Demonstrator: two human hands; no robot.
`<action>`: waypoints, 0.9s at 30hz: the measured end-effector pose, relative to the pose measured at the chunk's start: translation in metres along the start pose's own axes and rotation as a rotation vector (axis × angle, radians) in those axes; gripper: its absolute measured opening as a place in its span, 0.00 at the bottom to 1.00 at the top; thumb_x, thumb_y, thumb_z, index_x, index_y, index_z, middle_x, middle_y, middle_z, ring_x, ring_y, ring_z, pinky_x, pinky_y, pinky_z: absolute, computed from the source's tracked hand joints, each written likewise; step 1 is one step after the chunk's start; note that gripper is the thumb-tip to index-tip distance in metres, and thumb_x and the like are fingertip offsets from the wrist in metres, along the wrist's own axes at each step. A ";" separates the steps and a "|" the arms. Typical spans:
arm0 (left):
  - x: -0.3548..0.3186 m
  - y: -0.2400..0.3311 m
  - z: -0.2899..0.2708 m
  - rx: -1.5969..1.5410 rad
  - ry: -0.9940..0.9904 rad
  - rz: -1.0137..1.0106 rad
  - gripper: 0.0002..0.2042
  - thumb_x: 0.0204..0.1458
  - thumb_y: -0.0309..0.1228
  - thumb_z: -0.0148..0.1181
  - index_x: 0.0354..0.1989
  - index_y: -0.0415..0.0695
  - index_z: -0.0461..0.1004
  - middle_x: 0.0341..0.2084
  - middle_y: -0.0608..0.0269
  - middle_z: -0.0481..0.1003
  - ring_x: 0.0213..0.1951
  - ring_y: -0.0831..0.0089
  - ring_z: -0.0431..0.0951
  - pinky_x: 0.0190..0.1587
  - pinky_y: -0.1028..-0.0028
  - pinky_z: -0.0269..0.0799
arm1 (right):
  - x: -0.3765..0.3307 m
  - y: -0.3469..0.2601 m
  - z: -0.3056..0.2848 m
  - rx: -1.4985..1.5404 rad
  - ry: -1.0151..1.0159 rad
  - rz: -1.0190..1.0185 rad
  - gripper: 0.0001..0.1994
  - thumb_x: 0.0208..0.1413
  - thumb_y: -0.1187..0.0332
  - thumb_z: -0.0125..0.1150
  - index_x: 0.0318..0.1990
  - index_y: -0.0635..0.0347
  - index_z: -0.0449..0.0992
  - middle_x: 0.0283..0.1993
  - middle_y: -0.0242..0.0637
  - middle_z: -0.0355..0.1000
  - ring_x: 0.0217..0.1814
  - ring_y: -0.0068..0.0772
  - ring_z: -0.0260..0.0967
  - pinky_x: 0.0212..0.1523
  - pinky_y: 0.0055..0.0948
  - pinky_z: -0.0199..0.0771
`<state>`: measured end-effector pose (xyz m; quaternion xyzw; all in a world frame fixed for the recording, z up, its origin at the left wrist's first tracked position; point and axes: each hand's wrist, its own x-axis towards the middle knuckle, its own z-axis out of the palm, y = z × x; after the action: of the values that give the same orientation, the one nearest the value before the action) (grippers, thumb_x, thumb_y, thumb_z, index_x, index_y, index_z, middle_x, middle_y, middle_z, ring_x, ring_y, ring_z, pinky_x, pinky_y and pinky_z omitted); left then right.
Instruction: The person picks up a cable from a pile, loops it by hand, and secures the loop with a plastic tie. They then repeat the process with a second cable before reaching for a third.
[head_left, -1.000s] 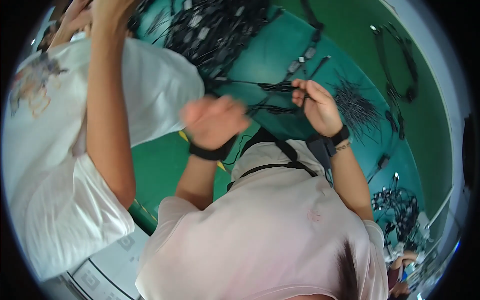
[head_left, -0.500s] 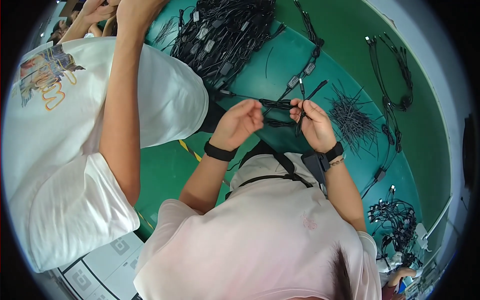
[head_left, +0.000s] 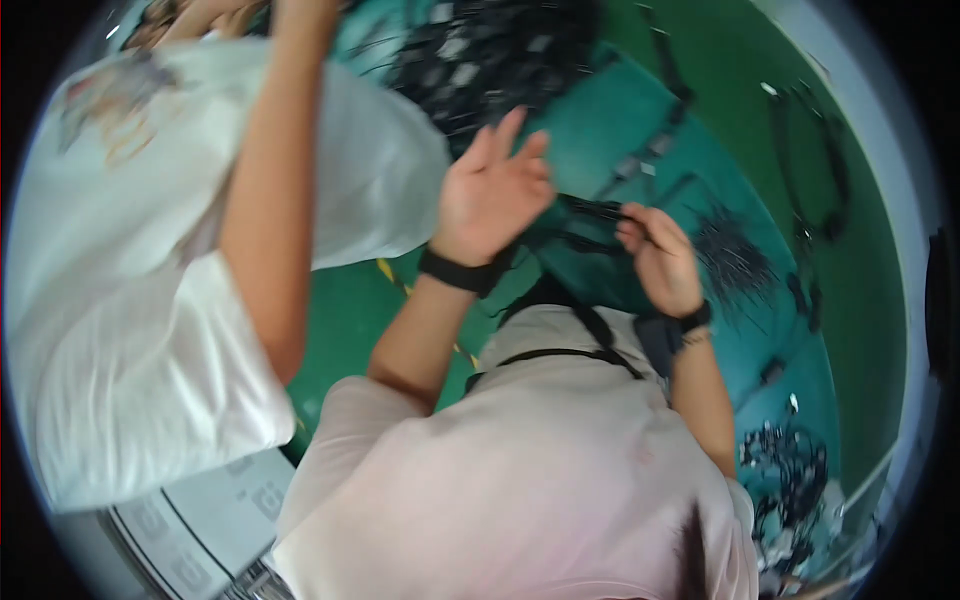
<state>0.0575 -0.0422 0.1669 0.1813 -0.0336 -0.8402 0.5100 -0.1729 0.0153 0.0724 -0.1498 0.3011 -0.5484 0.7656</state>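
My left hand (head_left: 495, 195) is raised with its fingers spread and nothing in it. It is nearest the edge of a big heap of black cables (head_left: 490, 60). My right hand (head_left: 662, 258) pinches one end of a bundled black cable (head_left: 592, 208), which stretches left from the fingertips toward my left hand. Under that bundle, more black cable (head_left: 590, 243) shows on the green table (head_left: 625, 100). A cable with small box-shaped parts (head_left: 640, 160) runs away toward the far edge. Motion blur hides fine detail.
A pile of thin dark strips (head_left: 735, 255) lies right of my right hand. More cables (head_left: 815, 165) rest along the table's right side, with a cluster (head_left: 785, 470) at lower right. A person in a white shirt (head_left: 370, 165) stands close on my left, one arm reaching forward.
My left hand has lifted away from the cable bundle and its fingers have opened out. My right hand keeps its pinch. The whole view has shifted slightly and blurred.
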 end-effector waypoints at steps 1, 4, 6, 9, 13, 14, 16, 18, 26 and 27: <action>0.002 0.015 0.015 -0.080 -0.428 -0.024 0.12 0.54 0.41 0.46 0.37 0.48 0.70 0.30 0.59 0.74 0.26 0.71 0.70 0.30 0.74 0.65 | 0.009 0.002 0.005 -0.018 0.009 -0.017 0.10 0.56 0.67 0.49 0.38 0.65 0.69 0.46 0.38 0.67 0.41 0.28 0.65 0.44 0.27 0.65; -0.019 0.007 0.019 -0.217 -1.361 -0.170 0.14 0.55 0.43 0.44 0.30 0.49 0.72 0.27 0.60 0.75 0.21 0.72 0.68 0.27 0.78 0.62 | -0.019 0.000 0.001 -0.060 0.034 0.017 0.10 0.55 0.67 0.49 0.39 0.64 0.70 0.47 0.39 0.66 0.42 0.29 0.65 0.44 0.28 0.65; -0.028 -0.007 -0.011 -0.147 -1.494 -0.264 0.15 0.55 0.42 0.43 0.27 0.47 0.72 0.26 0.60 0.75 0.18 0.73 0.66 0.25 0.79 0.61 | -0.002 0.000 0.003 -0.051 -0.050 0.071 0.09 0.56 0.67 0.48 0.37 0.64 0.70 0.46 0.39 0.67 0.42 0.29 0.65 0.44 0.28 0.64; -0.040 -0.022 -0.060 -0.182 -0.473 -0.158 0.11 0.54 0.37 0.45 0.25 0.45 0.69 0.17 0.66 0.69 0.17 0.76 0.60 0.22 0.78 0.56 | -0.010 -0.001 0.000 -0.033 -0.016 0.063 0.09 0.56 0.66 0.48 0.36 0.63 0.69 0.44 0.38 0.67 0.41 0.28 0.64 0.44 0.27 0.64; -0.004 -0.027 -0.103 -0.109 0.117 -0.174 0.08 0.52 0.34 0.48 0.28 0.44 0.68 0.12 0.70 0.59 0.17 0.77 0.57 0.21 0.79 0.54 | -0.007 -0.002 0.000 -0.023 0.042 0.017 0.09 0.57 0.65 0.47 0.34 0.62 0.69 0.42 0.37 0.66 0.40 0.27 0.63 0.45 0.27 0.64; -0.006 -0.026 -0.113 -0.071 0.259 -0.175 0.08 0.52 0.34 0.48 0.28 0.43 0.69 0.12 0.71 0.59 0.17 0.77 0.57 0.22 0.79 0.54 | -0.009 -0.003 0.000 -0.027 0.033 0.016 0.09 0.57 0.65 0.47 0.34 0.62 0.69 0.42 0.37 0.66 0.40 0.27 0.63 0.45 0.27 0.63; -0.002 -0.028 -0.117 0.002 0.527 -0.173 0.08 0.53 0.33 0.49 0.28 0.43 0.69 0.13 0.72 0.59 0.18 0.78 0.57 0.22 0.79 0.55 | -0.006 -0.008 -0.001 -0.038 0.016 0.016 0.09 0.57 0.65 0.47 0.34 0.62 0.68 0.42 0.36 0.66 0.39 0.27 0.63 0.45 0.27 0.63; 0.002 -0.030 -0.120 0.006 0.557 -0.151 0.07 0.53 0.33 0.49 0.29 0.43 0.69 0.13 0.72 0.59 0.18 0.78 0.58 0.23 0.79 0.55 | -0.005 -0.010 0.002 -0.033 0.019 0.035 0.10 0.58 0.65 0.46 0.34 0.62 0.68 0.42 0.37 0.66 0.39 0.27 0.63 0.45 0.27 0.63; 0.019 -0.030 -0.130 0.055 0.628 -0.103 0.06 0.52 0.32 0.50 0.32 0.43 0.68 0.20 0.67 0.65 0.23 0.75 0.64 0.27 0.78 0.60 | -0.009 -0.024 -0.010 -0.039 0.039 -0.030 0.10 0.58 0.65 0.45 0.34 0.63 0.68 0.42 0.37 0.66 0.39 0.27 0.63 0.43 0.26 0.63; 0.022 -0.032 -0.126 0.113 0.717 -0.057 0.06 0.52 0.31 0.50 0.33 0.42 0.68 0.23 0.65 0.67 0.25 0.74 0.66 0.30 0.77 0.62 | -0.010 -0.028 -0.013 -0.052 0.040 -0.056 0.10 0.58 0.65 0.45 0.33 0.63 0.68 0.42 0.37 0.65 0.39 0.27 0.62 0.43 0.26 0.63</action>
<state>0.0637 -0.0296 0.0360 0.4931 0.1058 -0.7340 0.4549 -0.2042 0.0158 0.0814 -0.1670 0.3260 -0.5645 0.7397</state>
